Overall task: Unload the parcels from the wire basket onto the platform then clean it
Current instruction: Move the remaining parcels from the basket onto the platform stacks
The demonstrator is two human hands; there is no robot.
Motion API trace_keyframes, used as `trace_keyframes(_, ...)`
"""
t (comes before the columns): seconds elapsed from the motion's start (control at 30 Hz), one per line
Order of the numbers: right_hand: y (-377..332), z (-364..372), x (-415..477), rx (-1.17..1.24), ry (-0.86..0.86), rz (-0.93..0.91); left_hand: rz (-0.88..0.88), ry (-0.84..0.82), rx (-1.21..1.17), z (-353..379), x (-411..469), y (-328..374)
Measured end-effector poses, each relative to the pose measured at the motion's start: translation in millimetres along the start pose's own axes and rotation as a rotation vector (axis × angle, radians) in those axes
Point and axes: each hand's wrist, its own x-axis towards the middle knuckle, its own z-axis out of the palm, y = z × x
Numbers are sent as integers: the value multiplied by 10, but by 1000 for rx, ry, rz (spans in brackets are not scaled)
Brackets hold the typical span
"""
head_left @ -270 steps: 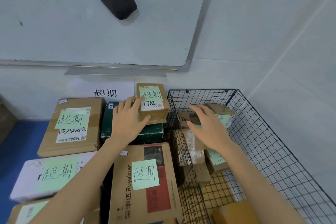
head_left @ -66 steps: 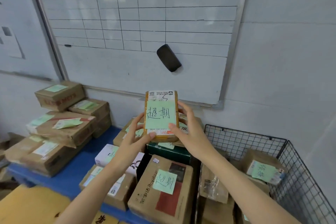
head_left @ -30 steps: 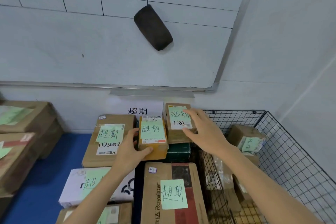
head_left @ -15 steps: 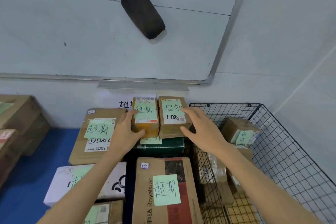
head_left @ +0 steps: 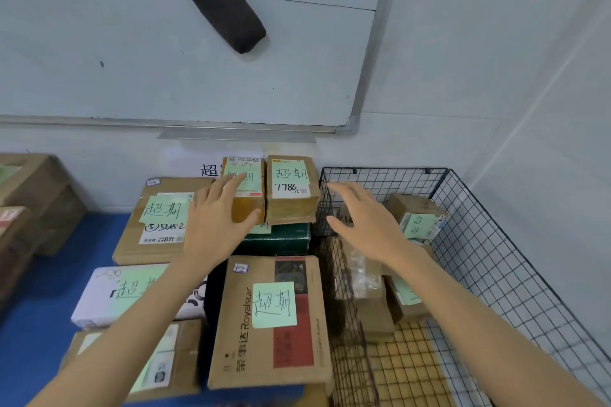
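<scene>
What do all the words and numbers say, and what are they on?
"Royalstar", "超期": front box
"超期", "1786": right small box
"超期", "8元": left box
"超": wall sign
Notes in the basket: too blurred.

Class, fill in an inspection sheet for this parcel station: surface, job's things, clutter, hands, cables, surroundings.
Surface: blue platform, crowded with note-tagged parcels.
Job's things: wire basket holds several parcels; small parcel sits beside the 1786 parcel on a green box.
Clutter: cardboard boxes stacked far left.
Hands: left hand rests flat on the small parcel; right hand open above the basket, holding nothing.
Cables: nothing seen.
Surroundings: whiteboard with a dark eraser; white walls.
</scene>
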Motion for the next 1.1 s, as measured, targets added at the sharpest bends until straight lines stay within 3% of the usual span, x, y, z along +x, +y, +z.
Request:
trace_keyframes(0.3, 617, -467, -566, -76, -30, -84, 128, -19, 175, 4, -405, 1222)
trace_keyframes(0.7, 1538, -690, -1347, -112, -161, -118, 168, -115, 201, 472, -1004, 2490)
trace_keyframes(0.97, 1908, -528, -1698, -161, -372, -69, 260, -381, 193, 969, -1107, 2687)
trace_keyframes(1.1, 2061, -368, -1855, -168, -537, -25, 272, -618, 165, 1290, -1146, 2723)
